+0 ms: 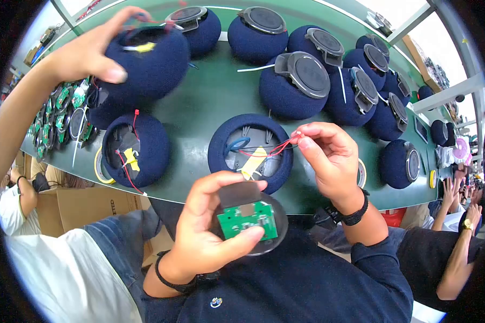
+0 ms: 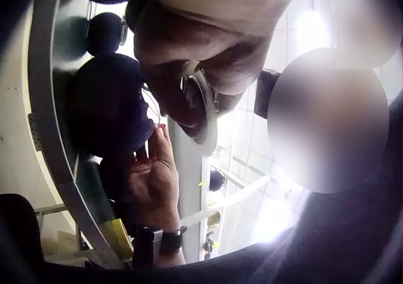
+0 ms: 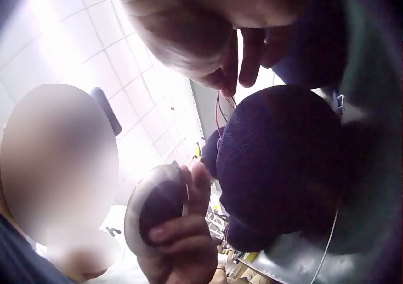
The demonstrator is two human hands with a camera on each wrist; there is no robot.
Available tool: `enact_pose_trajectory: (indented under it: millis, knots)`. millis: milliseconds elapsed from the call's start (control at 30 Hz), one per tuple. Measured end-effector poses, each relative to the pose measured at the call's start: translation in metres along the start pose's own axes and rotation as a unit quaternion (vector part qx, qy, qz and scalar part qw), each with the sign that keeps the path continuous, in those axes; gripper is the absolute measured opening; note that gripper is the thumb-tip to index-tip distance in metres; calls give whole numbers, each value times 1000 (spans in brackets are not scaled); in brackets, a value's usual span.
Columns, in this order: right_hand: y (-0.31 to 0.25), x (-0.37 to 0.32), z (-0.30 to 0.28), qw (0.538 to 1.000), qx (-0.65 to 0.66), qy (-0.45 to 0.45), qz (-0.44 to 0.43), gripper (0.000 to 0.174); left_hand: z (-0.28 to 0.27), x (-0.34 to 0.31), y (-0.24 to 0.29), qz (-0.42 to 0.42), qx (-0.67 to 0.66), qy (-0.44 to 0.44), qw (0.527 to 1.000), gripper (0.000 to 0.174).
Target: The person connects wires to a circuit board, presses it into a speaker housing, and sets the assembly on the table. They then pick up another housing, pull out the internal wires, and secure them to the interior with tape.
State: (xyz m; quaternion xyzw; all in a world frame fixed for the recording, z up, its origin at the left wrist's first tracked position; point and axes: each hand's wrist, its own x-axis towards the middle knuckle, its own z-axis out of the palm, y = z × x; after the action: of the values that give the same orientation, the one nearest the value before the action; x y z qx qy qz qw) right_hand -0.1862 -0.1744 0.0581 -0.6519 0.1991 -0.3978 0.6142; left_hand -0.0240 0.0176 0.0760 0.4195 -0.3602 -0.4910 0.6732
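My left hand [image 1: 207,229] grips a round black cap [image 1: 277,229] with a green circuit board [image 1: 237,222] on its upward face, the thumb lying over the board. With thumb and forefinger, my right hand [image 1: 334,159] pinches the end of thin red wires [image 1: 277,149]. These wires come out of a round navy fabric housing [image 1: 218,153], which sits on the green table with its opening up. Inside the opening are yellow tape [image 1: 255,160] and a blue cable loop [image 1: 237,144]. In the right wrist view the cap's round outer face [image 3: 165,211] shows in my left fingers.
Another person's hand [image 1: 86,59] holds a second navy housing [image 1: 151,67] at upper left. An open housing [image 1: 159,145] with red wires stands left of mine. Several capped housings [image 1: 293,97] fill the back and right. Circuit boards [image 1: 54,110] lie at far left; a cardboard box [image 1: 86,210] stands below.
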Motion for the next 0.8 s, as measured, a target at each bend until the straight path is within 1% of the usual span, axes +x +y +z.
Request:
enact_pose_trajectory:
  millis: [33,67,100,167,233,333,367,433,500,533,567,600,667,700,767,800]
  knots:
    - [1,-1,1,1000,1,-1,3,28,2,2,2,-31,3,1,1000,71]
    - [3,-2,2,1000,16,1,-12,27,2,4,4,-56,3,-12,998,70]
    - [4,-3,3,999,30,4,-28,26,4,8,5,-57,3,-10,998,70]
    - [6,-3,3,999,37,-11,-34,26,10,15,6,-54,-37,-4,998,70]
    - [7,-3,3,998,45,-24,-40,26,7,21,4,-44,-27,-20,998,69]
    - [7,-1,3,997,69,-23,-39,28,11,28,2,-40,-121,11,992,71]
    - [8,0,2,997,58,-22,-53,29,11,30,2,-42,-120,12,992,71]
    - [7,1,-1,996,49,-20,-65,29,10,36,2,-11,-164,40,986,72]
    - [0,1,-7,997,-30,-65,22,26,7,37,2,17,-161,68,984,72]
    - [-6,6,-7,992,-96,-84,1,20,6,35,0,29,-139,88,986,71]
    - [-8,10,-6,993,-91,-79,0,20,4,31,-3,40,-116,107,987,70]
    - [-10,14,-6,985,-134,-103,-34,20,4,27,-7,36,-111,104,988,70]
    - [-14,20,-6,963,-209,-145,-88,16,7,18,-18,80,-64,160,982,67]
    - [-13,24,-6,964,-204,-143,-88,16,8,17,-25,111,-50,163,979,66]
    - [-10,31,-3,928,-243,-210,-187,12,12,7,-34,116,-64,218,967,65]
    - [-8,30,-1,930,-228,-226,-180,9,14,8,-35,122,-57,228,964,64]
